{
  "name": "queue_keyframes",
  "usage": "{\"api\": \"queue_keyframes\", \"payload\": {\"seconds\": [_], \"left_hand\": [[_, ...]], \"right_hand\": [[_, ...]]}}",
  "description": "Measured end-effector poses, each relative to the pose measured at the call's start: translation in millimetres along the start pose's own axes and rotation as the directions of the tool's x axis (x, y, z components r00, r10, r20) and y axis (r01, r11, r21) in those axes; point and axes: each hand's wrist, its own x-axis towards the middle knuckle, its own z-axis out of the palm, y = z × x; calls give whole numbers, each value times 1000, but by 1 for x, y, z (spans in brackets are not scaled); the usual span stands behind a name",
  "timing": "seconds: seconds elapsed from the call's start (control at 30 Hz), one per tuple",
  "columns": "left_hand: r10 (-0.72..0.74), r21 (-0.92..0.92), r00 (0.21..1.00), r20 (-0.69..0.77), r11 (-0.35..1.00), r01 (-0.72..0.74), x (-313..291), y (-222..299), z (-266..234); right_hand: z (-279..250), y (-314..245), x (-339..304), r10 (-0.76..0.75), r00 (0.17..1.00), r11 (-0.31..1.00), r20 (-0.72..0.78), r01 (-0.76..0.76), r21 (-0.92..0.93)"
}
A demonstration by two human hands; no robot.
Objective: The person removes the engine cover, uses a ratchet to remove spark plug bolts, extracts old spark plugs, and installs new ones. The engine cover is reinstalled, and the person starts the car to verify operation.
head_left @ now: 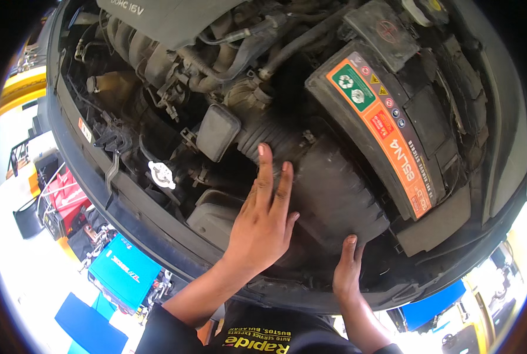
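Observation:
A black air filter housing (334,194) sits in the engine bay, its ribbed intake hose (263,133) running off toward the engine. My left hand (257,221) lies over the left part of the housing, fingers spread and pointing at the hose, with nothing held. Whether its fingertips touch the plastic I cannot tell. My right hand (347,274) is at the housing's near right corner, thumb up against the edge. Its other fingers are mostly hidden behind and below, seemingly closed round that corner.
A car battery (375,130) with an orange label stands right of the housing. The engine cover (163,17) is at the far side. A white radiator cap (161,175) lies left, near the car's front edge (139,236). Beyond the car are a blue box (123,271) and a red object (67,197).

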Motion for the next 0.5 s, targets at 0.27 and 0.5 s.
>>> {"api": "queue_keyframes", "payload": {"seconds": [0.27, 0.5], "left_hand": [[-3, 3, 996, 91, 1000, 2, -8, -2, -12], [-50, 19, 993, 106, 999, 48, -1, 1, -3]], "right_hand": [[-15, 2, -1, -202, 979, 960, 10, 196, 198], [-19, -1, -5, -27, 998, 999, -51, 28, 23]]}}
